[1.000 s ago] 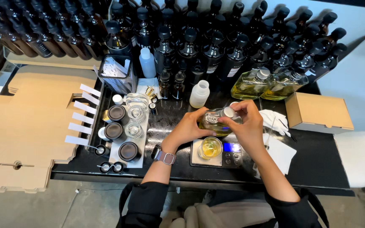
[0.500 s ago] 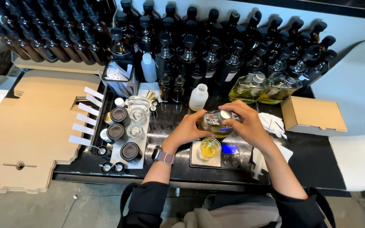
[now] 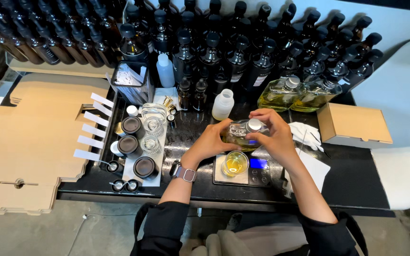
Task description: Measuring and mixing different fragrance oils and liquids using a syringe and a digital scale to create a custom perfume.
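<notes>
My left hand (image 3: 213,141) cupped the side of a clear bottle (image 3: 239,132) of pale yellow liquid, fingers wrapped round its body to keep it steady. My right hand (image 3: 272,137) closed over its white cap (image 3: 255,125) from above, pinching it. I held the bottle tilted in the air just above a small glass cup (image 3: 235,163) of yellow liquid, so anything that ran out would land there. The cup sat on a little scale (image 3: 249,171) with a lit blue display, near the front edge of the black counter (image 3: 357,180). Left of the hands stood a few dark-lidded jars (image 3: 130,144) and white paper strips (image 3: 91,130). A cardboard box (image 3: 354,125) lay to the right, and rows of dark bottles (image 3: 243,52) filled the back, within reach.
</notes>
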